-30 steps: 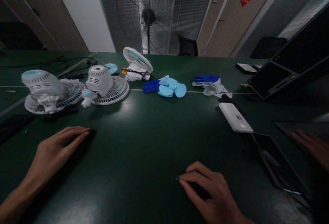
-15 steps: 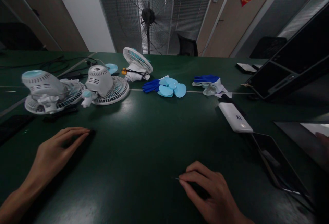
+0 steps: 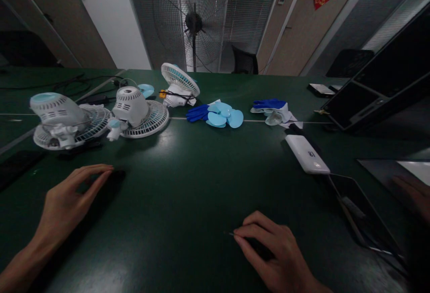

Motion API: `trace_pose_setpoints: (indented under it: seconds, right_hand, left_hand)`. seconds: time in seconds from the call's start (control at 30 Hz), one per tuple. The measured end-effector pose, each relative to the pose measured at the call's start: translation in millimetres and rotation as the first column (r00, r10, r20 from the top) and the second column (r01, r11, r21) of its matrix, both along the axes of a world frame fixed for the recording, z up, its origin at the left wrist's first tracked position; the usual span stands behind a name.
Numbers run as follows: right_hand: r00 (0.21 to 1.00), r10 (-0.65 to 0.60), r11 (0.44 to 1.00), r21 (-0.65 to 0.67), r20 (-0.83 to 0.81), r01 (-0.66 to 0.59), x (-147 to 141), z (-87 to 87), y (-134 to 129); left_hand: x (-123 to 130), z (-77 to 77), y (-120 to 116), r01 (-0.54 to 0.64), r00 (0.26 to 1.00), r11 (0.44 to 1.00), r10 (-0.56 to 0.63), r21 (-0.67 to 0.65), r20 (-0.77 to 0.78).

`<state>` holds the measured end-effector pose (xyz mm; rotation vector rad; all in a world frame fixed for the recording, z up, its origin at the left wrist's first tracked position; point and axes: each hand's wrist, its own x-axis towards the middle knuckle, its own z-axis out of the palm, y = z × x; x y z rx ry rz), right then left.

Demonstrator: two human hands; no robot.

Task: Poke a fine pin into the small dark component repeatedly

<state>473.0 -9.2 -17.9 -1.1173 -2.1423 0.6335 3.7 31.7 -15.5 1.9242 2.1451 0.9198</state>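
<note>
On the dark green tabletop, my left hand (image 3: 72,194) is at the left with thumb and fingertips pinched together. Whether anything sits between those fingertips is too dim to make out. Just right of them is a small dark patch, either an object or shadow. Lower right, my right hand (image 3: 273,248) rests on the table, pinching a small, thin, shiny piece (image 3: 231,234) that points left; its kind is too small to tell. Beyond my left hand, two white fan heads (image 3: 57,111) (image 3: 129,105) lie with their grilles down.
Farther back are another small fan (image 3: 179,84), a light-blue fan blade (image 3: 224,114) on a blue glove (image 3: 197,112), and more gloves (image 3: 270,105). To the right lie a white device (image 3: 307,154) and a dark tablet-like device (image 3: 363,212). Another person's hand (image 3: 411,192) shows at the right edge.
My left hand has drawn slightly left, away from the small dark patch. My right hand stays in place. The other person's hand has come farther into view at the right edge.
</note>
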Motion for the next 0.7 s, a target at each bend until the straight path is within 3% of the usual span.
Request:
trace_pose_setpoints:
  seconds: [0.2, 0.43, 0.7]
  right_hand:
    - [1.000, -0.014, 1.000, 0.023, 0.018, 0.013, 0, -0.1, 0]
    - [1.000, 0.000, 1.000, 0.009, 0.014, 0.000, 0, 1.0, 0]
    - [1.000, -0.009, 1.000, 0.024, 0.012, 0.009, -1, 0.7, 0]
  left_hand:
    - [-3, -1.9, 0, -0.153, 0.987, 0.988, 0.152, -0.006, -0.042]
    - [6, 7.6, -2, -0.148, 0.977, 0.987, 0.155, -0.057, 0.146]
    - [7, 7.8, -4, -0.174, 0.966, 0.981, 0.188, -0.092, 0.178]
